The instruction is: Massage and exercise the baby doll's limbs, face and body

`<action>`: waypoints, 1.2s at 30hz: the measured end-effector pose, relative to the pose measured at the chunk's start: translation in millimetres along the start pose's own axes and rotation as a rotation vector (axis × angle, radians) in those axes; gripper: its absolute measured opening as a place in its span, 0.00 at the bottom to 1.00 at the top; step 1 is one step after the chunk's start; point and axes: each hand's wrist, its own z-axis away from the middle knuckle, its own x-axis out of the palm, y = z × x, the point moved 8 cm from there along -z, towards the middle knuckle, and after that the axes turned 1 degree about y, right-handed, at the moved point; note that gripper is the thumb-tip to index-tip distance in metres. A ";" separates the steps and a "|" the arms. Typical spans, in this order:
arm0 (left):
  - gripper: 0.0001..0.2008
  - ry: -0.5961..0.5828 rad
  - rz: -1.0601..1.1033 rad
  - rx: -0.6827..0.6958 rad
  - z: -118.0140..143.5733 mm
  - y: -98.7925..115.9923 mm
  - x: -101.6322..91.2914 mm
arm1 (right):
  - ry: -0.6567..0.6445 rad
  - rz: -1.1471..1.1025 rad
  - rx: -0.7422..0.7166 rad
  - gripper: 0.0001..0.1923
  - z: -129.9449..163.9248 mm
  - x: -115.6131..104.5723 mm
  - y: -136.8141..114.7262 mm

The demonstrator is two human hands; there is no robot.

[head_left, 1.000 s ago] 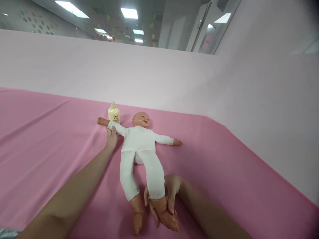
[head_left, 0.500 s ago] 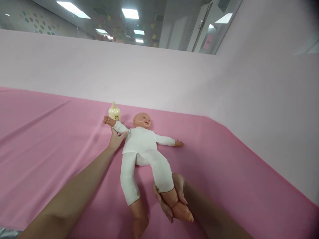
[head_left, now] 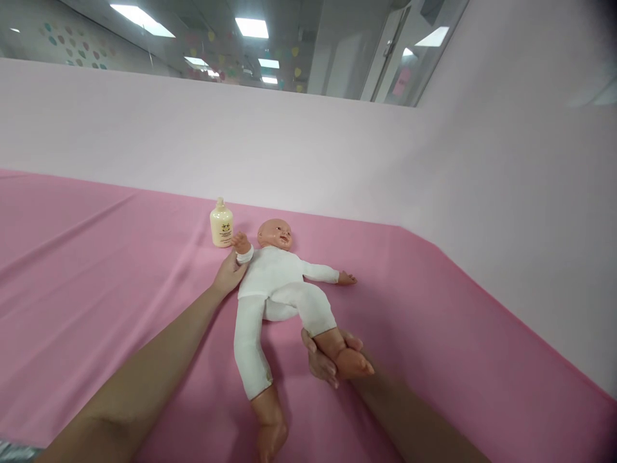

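A baby doll in a white suit lies on its back on the pink sheet. My left hand grips the doll's arm near the shoulder, and that arm is bent up toward the head. My right hand holds the doll's ankle and foot from below, with that leg bent at the knee and lifted. The doll's other leg lies straight toward me. Its other arm is stretched out to the right.
A small cream bottle stands upright just left of the doll's head. Pale pink walls close off the back and right side of the sheet.
My right hand has pushed the doll's foot up toward its body, bending the knee. My left hand has folded the doll's arm from stretched out to bent up by its head.
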 end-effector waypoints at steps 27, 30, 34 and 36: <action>0.19 -0.018 -0.023 0.021 -3.0 -1.1 1.7 | 0.425 0.012 -0.254 0.32 -9.5 -3.6 -24.0; 0.18 0.079 0.072 -0.129 -4.2 -20.0 -5.0 | 0.281 0.032 -0.128 0.34 -9.9 -2.9 -6.5; 0.22 0.179 0.139 -0.123 -5.4 -24.5 -14.2 | 0.053 0.003 0.004 0.35 -9.6 7.3 10.1; 0.23 0.208 0.155 -0.127 -5.5 -25.3 -17.6 | 0.016 -0.031 0.048 0.36 -8.5 9.7 15.2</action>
